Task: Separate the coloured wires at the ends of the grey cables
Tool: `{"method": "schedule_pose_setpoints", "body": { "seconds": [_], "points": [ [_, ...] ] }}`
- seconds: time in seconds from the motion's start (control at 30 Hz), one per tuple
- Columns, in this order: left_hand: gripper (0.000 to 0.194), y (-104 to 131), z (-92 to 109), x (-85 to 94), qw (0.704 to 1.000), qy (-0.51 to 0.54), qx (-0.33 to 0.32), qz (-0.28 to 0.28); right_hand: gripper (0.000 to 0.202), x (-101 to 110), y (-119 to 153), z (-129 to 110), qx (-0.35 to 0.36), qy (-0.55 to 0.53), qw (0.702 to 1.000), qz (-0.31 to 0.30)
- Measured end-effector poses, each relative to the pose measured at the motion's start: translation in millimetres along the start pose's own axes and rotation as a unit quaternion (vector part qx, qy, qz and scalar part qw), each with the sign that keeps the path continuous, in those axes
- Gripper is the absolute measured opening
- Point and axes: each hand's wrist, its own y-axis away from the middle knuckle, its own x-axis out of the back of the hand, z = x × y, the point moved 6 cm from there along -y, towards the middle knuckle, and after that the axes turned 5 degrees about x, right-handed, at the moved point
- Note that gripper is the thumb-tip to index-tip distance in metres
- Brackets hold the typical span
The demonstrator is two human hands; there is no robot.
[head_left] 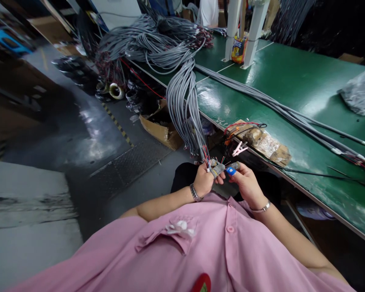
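Observation:
My left hand (204,181) is closed on the end of a grey cable, whose thin coloured wires (205,156) fan out above the fist. Grey coverings wrap some of its fingers. Just to the right, my right hand (246,182) pinches at the tips of fine wires, with something blue (230,170) at its thumb. What lies between those fingertips is too small to make out. A thick bundle of grey cables (184,95) hangs over the table edge toward my hands.
The green table (307,85) carries long grey cables, a taped wooden block (266,144) and a plastic bag (361,91). Pink clips (239,149) sit at its edge. A cardboard box (161,127) stands on the floor. A person in white (208,13) is at the far side.

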Motion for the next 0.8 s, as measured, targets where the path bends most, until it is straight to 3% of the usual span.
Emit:
{"method": "schedule_pose_setpoints", "body": {
  "seconds": [0.2,0.53,0.8],
  "points": [
    [0.038,-1,-2,2.5,1.0,0.011,0.002,0.01,0.026,-5,4,7,-0.016,-0.017,0.999,-0.036],
    [0.041,-1,-2,-2.5,1.0,0.009,0.005,-0.001,0.02,2,-4,0,0.027,-0.024,0.999,0.018],
    [0.038,-3,-1,-0.3,1.0,0.024,-0.001,0.018,0.018,0,0,12,-0.005,-0.054,0.998,0.045]
  ]
}}
